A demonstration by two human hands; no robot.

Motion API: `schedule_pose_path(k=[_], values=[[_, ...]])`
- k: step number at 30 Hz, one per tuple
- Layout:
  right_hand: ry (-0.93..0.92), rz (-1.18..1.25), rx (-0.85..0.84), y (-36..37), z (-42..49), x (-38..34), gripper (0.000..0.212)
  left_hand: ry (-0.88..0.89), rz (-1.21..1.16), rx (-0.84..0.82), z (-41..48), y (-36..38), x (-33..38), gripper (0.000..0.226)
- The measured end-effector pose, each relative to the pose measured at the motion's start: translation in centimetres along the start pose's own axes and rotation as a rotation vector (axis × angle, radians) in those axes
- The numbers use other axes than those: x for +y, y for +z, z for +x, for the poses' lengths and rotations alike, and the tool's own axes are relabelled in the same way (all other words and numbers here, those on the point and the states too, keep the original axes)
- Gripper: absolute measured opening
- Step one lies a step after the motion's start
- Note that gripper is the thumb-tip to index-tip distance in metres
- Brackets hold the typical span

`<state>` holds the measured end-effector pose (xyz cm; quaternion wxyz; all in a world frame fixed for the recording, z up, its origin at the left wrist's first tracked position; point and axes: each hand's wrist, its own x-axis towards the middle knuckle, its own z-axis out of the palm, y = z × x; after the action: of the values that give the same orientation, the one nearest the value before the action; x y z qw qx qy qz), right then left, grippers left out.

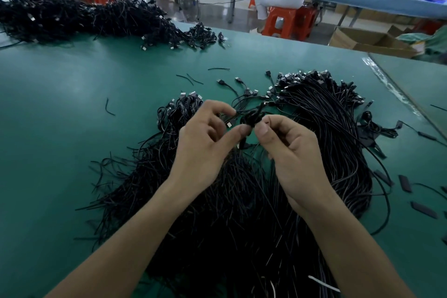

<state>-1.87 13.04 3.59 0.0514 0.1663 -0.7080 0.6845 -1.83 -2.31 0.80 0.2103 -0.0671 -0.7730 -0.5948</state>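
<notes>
**Cable coil (251, 120) pinched between both hands above the green table**

At the far left of the green table (60, 109) lies a long heap of black cables (72, 14), stretching toward the middle of the far edge. Nearer, a short loose wire tie (109, 107) rests alone on the bare surface.

Left of centre, the left hand (208, 138) is raised over a spread pile of cables (217, 201). Its thumb reaches out to touch the small coil, and its forefinger is curled over a strand of it; a metal plug (228, 124) shows just beneath that finger. The other fingers are loosely bent.

The coil is a small black knot of cable, held in the air between the two hands, above the pile and clear of the table.

Just to its right, the right hand (287, 150) pinches the coil between thumb and curled forefinger, with the remaining fingers folded into the palm.

Further right lies a thick bundle of cables (333, 133), plugs fanned at its far end. Beside it, near the table's right edge, several flat black pieces (405, 183) lie scattered.
</notes>
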Motion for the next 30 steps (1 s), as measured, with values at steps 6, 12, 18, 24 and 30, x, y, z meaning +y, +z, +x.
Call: schedule_pose_path(k=[6,12,18,24,30], values=[[0.044,0.069,-0.088,0.1,0.0,0.6,0.013,-0.095,-0.351,-0.166,-0.4,0.3,0.1,0.014],[0.127,0.034,-0.131,0.4,-0.6,1.3,0.011,-0.152,-0.758,-0.158,-0.3,-0.3,1.1,0.022],[0.097,-0.089,-0.047,0.0,-0.1,1.4,0.011,0.033,-0.32,-0.16,-1.0,-0.2,0.7,0.013],[-0.085,-0.155,0.045,0.2,-0.3,1.2,0.009,-0.15,-0.171,-0.114,-0.7,0.0,-0.1,0.041],[-0.11,-0.051,0.044,0.1,-0.5,0.9,0.006,-0.278,-0.378,-0.266,-0.4,-0.3,0.4,0.024]])
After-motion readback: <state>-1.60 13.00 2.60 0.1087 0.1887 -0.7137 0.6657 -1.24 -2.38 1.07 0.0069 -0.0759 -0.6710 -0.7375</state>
